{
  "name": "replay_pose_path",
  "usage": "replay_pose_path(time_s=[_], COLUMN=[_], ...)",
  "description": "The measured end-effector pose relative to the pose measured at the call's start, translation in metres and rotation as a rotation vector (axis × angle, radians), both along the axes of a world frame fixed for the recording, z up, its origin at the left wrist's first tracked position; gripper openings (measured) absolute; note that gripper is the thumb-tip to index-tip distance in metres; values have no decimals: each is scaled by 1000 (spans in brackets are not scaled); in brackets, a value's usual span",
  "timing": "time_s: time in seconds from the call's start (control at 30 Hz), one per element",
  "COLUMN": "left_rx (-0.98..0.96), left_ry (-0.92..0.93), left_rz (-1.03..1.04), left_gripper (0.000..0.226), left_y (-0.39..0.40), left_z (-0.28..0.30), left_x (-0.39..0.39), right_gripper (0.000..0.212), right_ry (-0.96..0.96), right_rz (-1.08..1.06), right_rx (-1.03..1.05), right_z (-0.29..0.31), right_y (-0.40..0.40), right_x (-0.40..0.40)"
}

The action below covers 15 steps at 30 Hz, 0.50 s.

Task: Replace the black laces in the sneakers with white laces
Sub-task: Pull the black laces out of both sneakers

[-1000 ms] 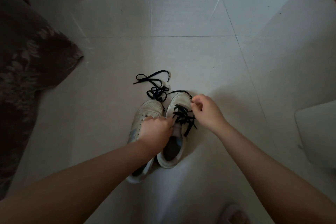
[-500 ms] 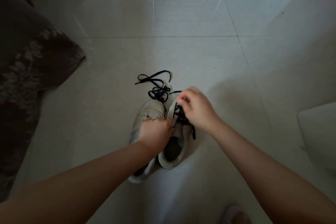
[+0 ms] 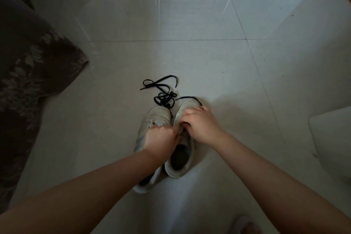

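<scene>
White shoes (image 3: 159,118) on pale grey floor tiles (image 3: 190,15). Black lace (image 3: 161,89). Brown cloth (image 3: 34,70) with faded leaf pattern.

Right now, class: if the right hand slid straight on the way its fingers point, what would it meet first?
The right hand points left across the right sneaker. It would probably meet the left hand first, which is already almost touching it; depth is unclear.

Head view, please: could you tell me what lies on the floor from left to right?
Dark patterned fabric → left sneaker → right sneaker → pale object at the right edge.
</scene>
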State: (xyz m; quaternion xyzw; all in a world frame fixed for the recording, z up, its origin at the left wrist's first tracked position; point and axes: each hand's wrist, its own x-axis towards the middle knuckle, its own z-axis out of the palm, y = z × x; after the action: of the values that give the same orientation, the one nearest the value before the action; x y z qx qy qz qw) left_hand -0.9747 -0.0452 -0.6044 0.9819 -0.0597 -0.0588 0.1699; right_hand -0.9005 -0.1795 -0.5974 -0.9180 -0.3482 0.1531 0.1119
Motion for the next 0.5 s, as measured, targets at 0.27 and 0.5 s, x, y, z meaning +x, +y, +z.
replay_pose_path(time_s=[0.27, 0.5], left_rx=[116, 69], left_ry=[110, 102], left_rz=[-13, 6], left_gripper=[29, 28], left_y=[-4, 1], left_z=[3, 1], left_x=[-1, -3], right_gripper=[13, 11], right_ry=[-184, -48], right_rz=[-149, -471], right_rx=[234, 326], right_z=[15, 37], right_y=[10, -11], right_x=[11, 52])
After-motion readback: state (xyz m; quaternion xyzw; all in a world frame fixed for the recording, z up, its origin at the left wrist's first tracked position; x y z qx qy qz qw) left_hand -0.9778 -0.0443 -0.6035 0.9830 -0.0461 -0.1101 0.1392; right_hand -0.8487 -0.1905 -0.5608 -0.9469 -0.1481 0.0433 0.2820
